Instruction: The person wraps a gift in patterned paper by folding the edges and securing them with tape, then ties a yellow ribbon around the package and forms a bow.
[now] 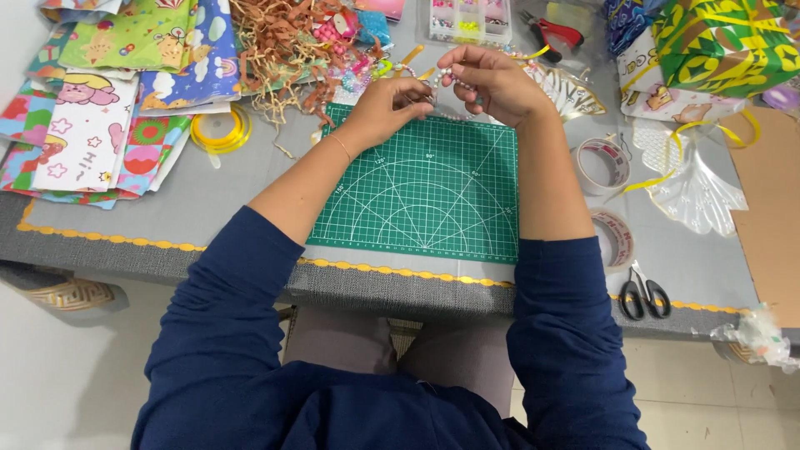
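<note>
Both hands at 12 o'clock edge of green cutting mat point(425, 196). Left hand point(392, 104) and right hand point(496, 83) each pinched closed on a string of pale beads point(454, 115) spanning between them. Tape roll point(602, 165) at 3 o'clock, scissors point(643, 296) at 4.

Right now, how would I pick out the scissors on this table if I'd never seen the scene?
Start at the green cutting mat in the middle of the grey table. Go right, past the person's right forearm, to the table's near edge below two rolls of clear tape. The scissors lie there: black handles, blades closed, unlike the red-handled pliers at the far edge.
</note>
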